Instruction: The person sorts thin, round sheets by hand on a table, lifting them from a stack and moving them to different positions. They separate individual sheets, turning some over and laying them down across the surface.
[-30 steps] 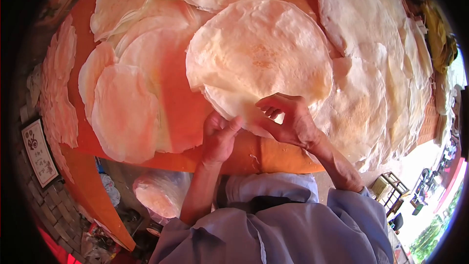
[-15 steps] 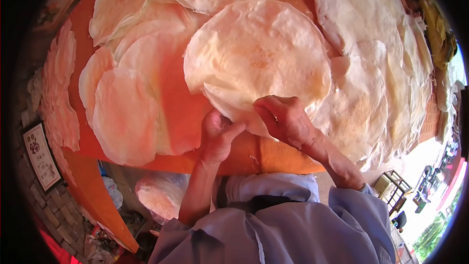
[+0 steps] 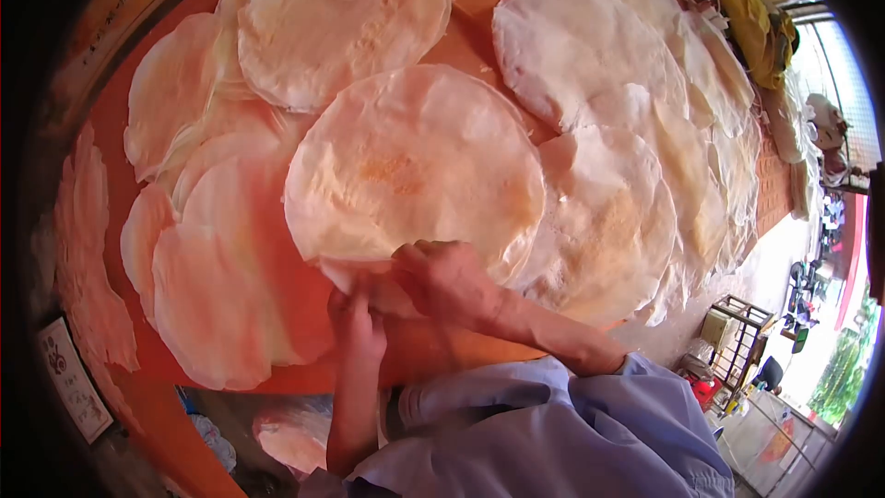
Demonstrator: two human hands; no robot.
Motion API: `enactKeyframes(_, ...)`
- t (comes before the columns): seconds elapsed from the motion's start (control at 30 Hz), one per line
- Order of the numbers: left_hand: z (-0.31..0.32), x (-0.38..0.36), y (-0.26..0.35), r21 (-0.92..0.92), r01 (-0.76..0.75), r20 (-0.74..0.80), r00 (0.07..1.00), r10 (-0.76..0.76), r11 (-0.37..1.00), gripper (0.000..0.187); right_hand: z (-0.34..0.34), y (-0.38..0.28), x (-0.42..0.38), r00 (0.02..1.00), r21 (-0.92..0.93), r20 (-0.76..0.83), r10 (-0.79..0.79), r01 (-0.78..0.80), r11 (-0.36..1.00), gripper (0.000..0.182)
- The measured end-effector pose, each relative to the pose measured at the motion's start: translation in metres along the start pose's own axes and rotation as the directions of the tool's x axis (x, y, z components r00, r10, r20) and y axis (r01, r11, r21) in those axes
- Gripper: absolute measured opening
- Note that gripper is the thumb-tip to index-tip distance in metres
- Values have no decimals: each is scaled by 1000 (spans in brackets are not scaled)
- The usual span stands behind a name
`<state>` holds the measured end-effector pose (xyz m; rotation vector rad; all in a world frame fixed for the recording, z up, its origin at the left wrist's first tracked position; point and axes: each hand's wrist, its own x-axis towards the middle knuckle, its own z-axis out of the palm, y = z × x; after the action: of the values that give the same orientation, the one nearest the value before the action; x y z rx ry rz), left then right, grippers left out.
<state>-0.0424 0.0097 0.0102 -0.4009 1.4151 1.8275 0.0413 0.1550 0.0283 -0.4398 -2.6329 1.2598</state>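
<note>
A large, thin round flatbread (image 3: 415,166), pale with a browned patch in its middle, lies in front of me on the orange table (image 3: 300,290). At its near edge, a flap is lifted toward me. My left hand (image 3: 358,327) pinches this flap between thumb and fingers. Just to the right, my right hand (image 3: 447,281) is curled over the near edge, somewhat blurred, its fingertips hidden. The fingers look closed on the same flatbread.
More thin flatbreads (image 3: 217,304) overlap on the left, with another pile (image 3: 346,23) behind. Layered flatbreads (image 3: 608,212) cover the right side. Below the table's near edge sits a plastic bag (image 3: 293,433). A framed sign (image 3: 74,378) stands far left, a metal rack (image 3: 737,341) lower right.
The view has shifted, so the table and flatbreads appear lower and further left. My right hand has come closer to my left, its back now turned up over the flatbread's near edge.
</note>
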Motion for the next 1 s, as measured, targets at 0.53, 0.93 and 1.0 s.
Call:
enactKeyframes(0.53,-43,-7,1,-14,136,7,991,-136,991,37,-162,53,66,801,655,-126,585,-375,655,30)
enactKeyframes(0.93,-41,3,-2,-42,132,49,990,-130,990,47,-454,254,125,801,491,-468,373,-116,863,34)
enactKeyframes(1.0,-39,-2,1,-62,116,84,990,-111,991,43,-413,277,100,557,364,-721,411,-200,910,37)
